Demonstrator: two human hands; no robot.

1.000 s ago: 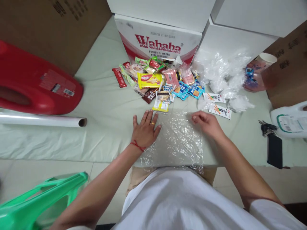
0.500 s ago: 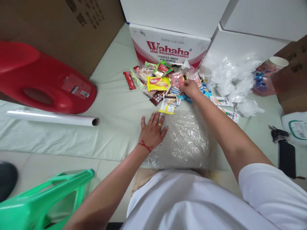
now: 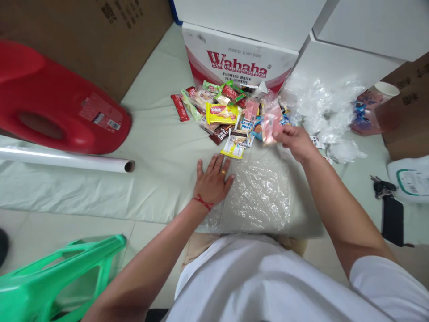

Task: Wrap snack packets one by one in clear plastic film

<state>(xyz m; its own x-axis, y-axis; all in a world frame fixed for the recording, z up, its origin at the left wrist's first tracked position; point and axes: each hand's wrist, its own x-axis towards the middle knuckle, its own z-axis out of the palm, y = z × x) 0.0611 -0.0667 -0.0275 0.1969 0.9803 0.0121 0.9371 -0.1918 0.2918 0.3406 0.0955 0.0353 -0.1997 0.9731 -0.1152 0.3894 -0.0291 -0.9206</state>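
My left hand (image 3: 212,181) lies flat with spread fingers on the left edge of a clear plastic bag (image 3: 259,197), which is laid out on the table in front of me. Between the fingers of my right hand (image 3: 295,139) is a pink snack packet (image 3: 271,121), pinched by its lower corner at the right side of the snack pile. The pile holds several wrapped snacks, among them a yellow wafer packet (image 3: 221,113), a brown cocoa packet (image 3: 220,134), a red packet (image 3: 180,108) and a white and blue biscuit packet (image 3: 246,127).
Behind the pile stands a Wahaha carton (image 3: 237,60). Crumpled clear bags (image 3: 321,107) and a paper cup (image 3: 385,89) are at right, with keys (image 3: 384,187) and a black case (image 3: 393,221) nearer. A red jug (image 3: 63,103) and a white roll (image 3: 67,158) lie left, above a green stool (image 3: 63,273).
My right hand has moved right and slightly nearer from within the pile, drawing out the pink snack packet. My left hand has stayed flat on the plastic bag.
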